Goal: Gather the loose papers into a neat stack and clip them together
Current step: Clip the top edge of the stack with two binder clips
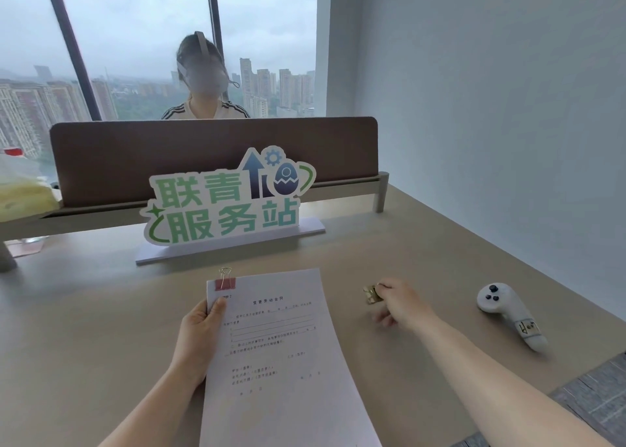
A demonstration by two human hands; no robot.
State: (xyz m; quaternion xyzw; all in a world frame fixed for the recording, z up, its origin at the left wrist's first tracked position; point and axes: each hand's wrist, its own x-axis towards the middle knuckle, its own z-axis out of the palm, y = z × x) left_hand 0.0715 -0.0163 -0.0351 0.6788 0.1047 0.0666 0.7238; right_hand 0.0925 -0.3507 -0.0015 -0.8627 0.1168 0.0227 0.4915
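A beige desk [101,328] holds a green-lettered sign [230,199] by a brown divider [203,148]. A stack of papers [281,362] lies in front, a red binder clip [225,282] on its top left corner. The left hand [198,331] pinches the stack's left edge, thumb on top. The right hand [401,302] touches a gold clip [372,294] with curled fingertips. A white controller [508,314] lies right.

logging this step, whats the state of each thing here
papers: stacked, lifted off desk, clipped
red clip: clamped on papers' top left corner
left hand: grips papers' left edge
right hand: fingers pinch gold clip
gold clip: on desk, not attached
controller: lying on desk, untouched
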